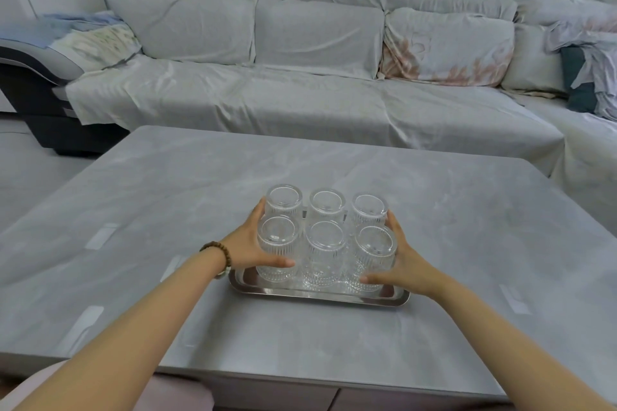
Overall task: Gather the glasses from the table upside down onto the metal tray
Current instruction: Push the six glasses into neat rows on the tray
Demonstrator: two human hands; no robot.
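Several clear ribbed glasses point(325, 243) stand upside down in two rows on the metal tray point(317, 296), which lies on the grey table. My left hand point(248, 245) presses against the left side of the group, thumb across the near-left glass point(277, 243) and fingers reaching the far-left one. My right hand point(405, 262) cups the right side, thumb low on the near-right glass point(375, 253). Both hands squeeze the cluster from outside. The tray's far edge is hidden behind the glasses.
The grey marble-look table point(167, 197) spreads around the tray, with pale light reflections on its left part. A covered grey sofa point(300, 93) runs behind the far edge and along the right. A beaded bracelet point(218, 253) is on my left wrist.
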